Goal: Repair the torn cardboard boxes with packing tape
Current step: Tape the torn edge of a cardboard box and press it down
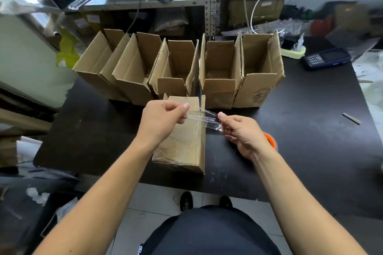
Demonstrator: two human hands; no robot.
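A torn cardboard box (184, 147) lies on its side on the black table (300, 130), its scuffed face up. Above it a short strip of clear packing tape (204, 119) is stretched between my hands. My left hand (163, 118) pinches the strip's left end between thumb and forefinger. My right hand (242, 132) pinches its right end. Part of an orange tape roll (270, 139) shows on the table behind my right wrist.
Several open cardboard boxes (180, 68) stand in a row across the table behind the lying box. A dark handheld scanner (327, 59) and a pale power strip (293, 50) lie at the back right. Cluttered metal shelves (209, 0) rise behind.
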